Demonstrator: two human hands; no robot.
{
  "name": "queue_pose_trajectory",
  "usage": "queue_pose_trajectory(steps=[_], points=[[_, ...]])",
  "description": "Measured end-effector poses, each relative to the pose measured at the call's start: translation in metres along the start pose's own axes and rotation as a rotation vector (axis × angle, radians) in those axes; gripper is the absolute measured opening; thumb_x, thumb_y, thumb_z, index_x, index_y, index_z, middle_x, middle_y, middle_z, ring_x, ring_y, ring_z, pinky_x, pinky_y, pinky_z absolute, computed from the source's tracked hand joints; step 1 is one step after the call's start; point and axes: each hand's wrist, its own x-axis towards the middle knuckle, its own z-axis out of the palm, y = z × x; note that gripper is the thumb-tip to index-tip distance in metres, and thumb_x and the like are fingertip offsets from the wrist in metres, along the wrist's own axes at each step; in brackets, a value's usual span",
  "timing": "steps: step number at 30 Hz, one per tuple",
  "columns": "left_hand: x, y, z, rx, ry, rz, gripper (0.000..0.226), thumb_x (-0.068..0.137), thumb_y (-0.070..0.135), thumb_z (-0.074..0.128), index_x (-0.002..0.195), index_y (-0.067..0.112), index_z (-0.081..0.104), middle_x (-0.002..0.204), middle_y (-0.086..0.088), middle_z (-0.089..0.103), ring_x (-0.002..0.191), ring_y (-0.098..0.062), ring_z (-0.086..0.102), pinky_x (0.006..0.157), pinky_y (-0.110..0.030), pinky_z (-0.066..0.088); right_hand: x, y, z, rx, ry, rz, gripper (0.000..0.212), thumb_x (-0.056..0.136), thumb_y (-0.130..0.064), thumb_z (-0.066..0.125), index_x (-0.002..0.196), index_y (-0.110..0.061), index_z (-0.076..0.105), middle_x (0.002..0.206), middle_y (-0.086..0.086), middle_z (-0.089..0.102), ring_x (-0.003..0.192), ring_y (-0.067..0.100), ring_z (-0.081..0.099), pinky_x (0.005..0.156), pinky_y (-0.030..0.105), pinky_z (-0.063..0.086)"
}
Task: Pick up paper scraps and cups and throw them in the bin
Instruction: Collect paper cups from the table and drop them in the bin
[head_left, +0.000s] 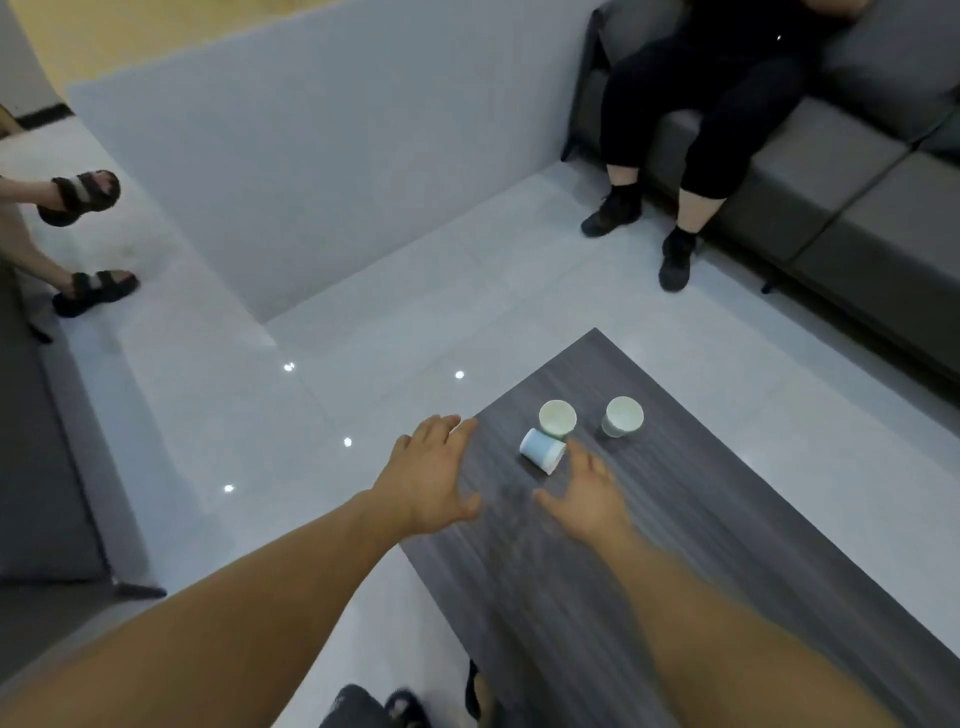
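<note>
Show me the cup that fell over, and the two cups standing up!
Tipped-over cup (542, 450): head view, on its side wall.
Left standing cup (557, 415): head view, inside its open mouth.
Right standing cup (622, 414): head view, inside its open mouth.

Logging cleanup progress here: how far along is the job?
Done: nothing visible. Three paper cups sit on the table: an upright cup, a second upright cup and a tipped cup. In hand: nothing; left hand and right hand are open, the right near the tipped cup. Left: all three cups. No bin or scraps in view.
</note>
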Motion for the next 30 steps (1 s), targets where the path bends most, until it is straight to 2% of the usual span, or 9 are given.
queue_pose_trajectory(steps=[3,9,12,16,19,23,25,27,30], points=[[0.058,-0.007,0.021,0.019,-0.042,0.059,0.094,0.080,0.053,0.060,0.152,0.019,0.011,0.157,-0.003,0.016,0.145,-0.021,0.011,0.116,-0.041,0.020,0.054,0.016,0.015,0.050,0.013,0.014,0.095,0.082,-0.041,0.070,0.155,-0.020,0.012,0.156,0.010,0.025,0.141,0.030,0.025,0.112,0.042,0.028],[0.140,-0.025,0.081,0.018,-0.118,0.111,0.094,0.081,0.052,0.061,0.152,0.019,0.009,0.157,-0.002,0.015,0.145,-0.021,0.012,0.116,-0.042,0.021,0.130,0.051,0.070,0.131,0.041,0.014,0.114,0.075,-0.043,0.078,0.155,-0.024,0.000,0.157,0.011,0.020,0.142,0.030,0.022,0.114,0.047,0.028],[0.154,-0.031,0.113,0.002,-0.137,0.118,0.094,0.081,0.051,0.063,0.152,0.020,0.010,0.156,-0.002,0.016,0.144,-0.020,0.013,0.116,-0.039,0.020,0.149,0.064,0.096,0.172,0.049,0.028,0.118,0.074,-0.042,0.079,0.154,-0.029,-0.006,0.156,0.008,0.024,0.139,0.029,0.028,0.109,0.046,0.032],[0.164,-0.035,0.142,-0.016,-0.173,0.118,0.095,0.080,0.048,0.064,0.152,0.020,0.010,0.155,-0.002,0.018,0.144,-0.021,0.014,0.116,-0.040,0.021,0.161,0.071,0.115,0.208,0.112,0.042,0.111,0.079,-0.034,0.076,0.154,-0.030,-0.005,0.147,0.007,0.037,0.131,0.029,0.039,0.100,0.046,0.040],[0.170,-0.031,0.148,-0.003,-0.172,0.133,0.094,0.081,0.046,0.064,0.152,0.019,0.009,0.155,-0.003,0.019,0.143,-0.022,0.015,0.116,-0.041,0.022,0.158,0.075,0.115,0.220,0.123,0.012,0.105,0.082,-0.033,0.074,0.155,-0.029,-0.002,0.145,0.008,0.037,0.127,0.026,0.041,0.097,0.042,0.041],[0.171,-0.021,0.143,0.064,-0.163,0.215,0.094,0.081,0.039,0.065,0.152,0.020,0.006,0.156,-0.003,0.014,0.145,-0.022,0.011,0.116,-0.041,0.020,0.135,0.076,0.101,0.223,0.031,-0.093,0.099,0.080,-0.040,0.074,0.154,-0.030,0.008,0.137,0.003,0.039,0.117,0.020,0.047,0.086,0.032,0.041],[0.171,-0.016,0.139,0.105,-0.149,0.264,0.096,0.081,0.039,0.065,0.152,0.020,0.004,0.157,-0.003,0.013,0.146,-0.022,0.010,0.117,-0.041,0.018,0.127,0.069,0.090,0.244,-0.012,-0.157,0.093,0.078,-0.046,0.073,0.151,-0.025,0.020,0.140,0.000,0.042,0.120,0.017,0.049,0.091,0.031,0.044],[0.171,-0.012,0.135,0.134,-0.117,0.323,0.091,0.081,0.039,0.063,0.152,0.019,0.008,0.155,-0.003,0.019,0.144,-0.022,0.015,0.116,-0.039,0.018,0.124,0.057,0.077,0.305,-0.065,-0.215,0.086,0.074,-0.055,0.071,0.145,-0.025,0.032,0.138,-0.005,0.049,0.119,0.010,0.053,0.095,0.031,0.048],[0.170,-0.017,0.131,0.102,-0.042,0.327,0.080,0.080,0.043,0.062,0.146,0.018,0.026,0.142,-0.003,0.039,0.133,-0.022,0.034,0.110,-0.035,0.025,0.127,0.042,0.060,0.371,-0.133,-0.236,0.084,0.068,-0.071,0.061,0.138,-0.030,0.040,0.125,-0.009,0.058,0.102,0.006,0.060,0.088,0.028,0.051]])
